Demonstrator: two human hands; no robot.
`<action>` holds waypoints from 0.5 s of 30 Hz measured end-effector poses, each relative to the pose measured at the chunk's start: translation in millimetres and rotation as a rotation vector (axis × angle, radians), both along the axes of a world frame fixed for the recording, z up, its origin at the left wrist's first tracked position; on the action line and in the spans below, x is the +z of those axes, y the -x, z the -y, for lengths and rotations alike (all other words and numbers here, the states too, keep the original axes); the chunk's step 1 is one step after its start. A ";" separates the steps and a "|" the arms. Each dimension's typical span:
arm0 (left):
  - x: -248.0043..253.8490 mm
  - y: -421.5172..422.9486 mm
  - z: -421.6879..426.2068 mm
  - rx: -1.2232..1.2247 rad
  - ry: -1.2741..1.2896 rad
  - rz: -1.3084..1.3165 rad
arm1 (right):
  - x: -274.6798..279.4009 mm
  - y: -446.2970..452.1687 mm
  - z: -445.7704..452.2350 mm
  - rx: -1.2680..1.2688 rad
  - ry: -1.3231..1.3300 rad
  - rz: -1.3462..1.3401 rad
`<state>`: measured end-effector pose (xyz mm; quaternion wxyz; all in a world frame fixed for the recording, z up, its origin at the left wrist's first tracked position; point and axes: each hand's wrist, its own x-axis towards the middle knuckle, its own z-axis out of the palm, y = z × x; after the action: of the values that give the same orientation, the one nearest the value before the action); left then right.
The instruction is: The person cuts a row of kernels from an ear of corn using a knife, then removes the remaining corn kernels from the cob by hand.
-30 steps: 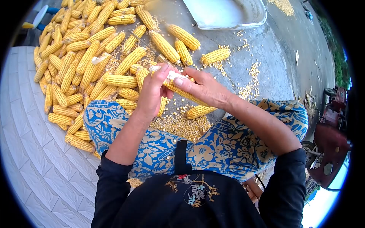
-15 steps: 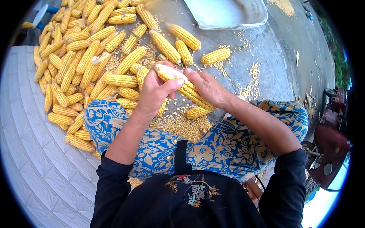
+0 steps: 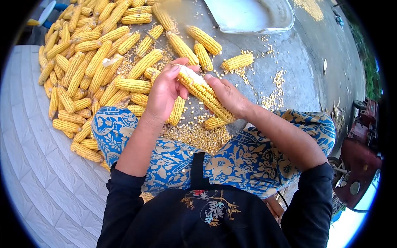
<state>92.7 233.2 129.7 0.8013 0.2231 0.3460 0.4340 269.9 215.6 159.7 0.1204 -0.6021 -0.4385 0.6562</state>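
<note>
Clearly, the right hand (image 3: 228,96) grips a partly bared corn cob (image 3: 205,94) while the left hand (image 3: 162,94), loosely open, touches its white end.

Dark red vehicle (image 3: 356,171) below green foliage (image 3: 369,68), opposite a pale brick-patterned surface (image 3: 53,140).

This looks like a yard outside, maybe at a farm or a home. The ground (image 3: 304,58) is hard and gray. A big pile of corn (image 3: 97,58) lies on it, with loose seeds (image 3: 198,138) around. Green plants (image 3: 371,72) grow at the edge. A red vehicle (image 3: 356,165) with wheels stands outside too, in bright daylight.
</note>
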 end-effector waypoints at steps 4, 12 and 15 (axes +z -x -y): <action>1.7 11.5 -4.9 -0.073 -0.021 -0.010 | 1.7 2.5 2.6 -0.111 0.198 -0.132; -6.8 12.0 -6.0 -0.179 -0.055 -0.261 | -13.8 0.4 8.8 0.045 0.098 -0.068; -1.6 16.3 -9.6 -0.198 0.000 -0.197 | 1.3 1.1 4.4 -0.020 0.339 -0.173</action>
<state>76.3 242.8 128.0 0.8024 0.2975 0.3994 0.3289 268.8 211.2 161.0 0.0612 -0.5594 -0.3035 0.7689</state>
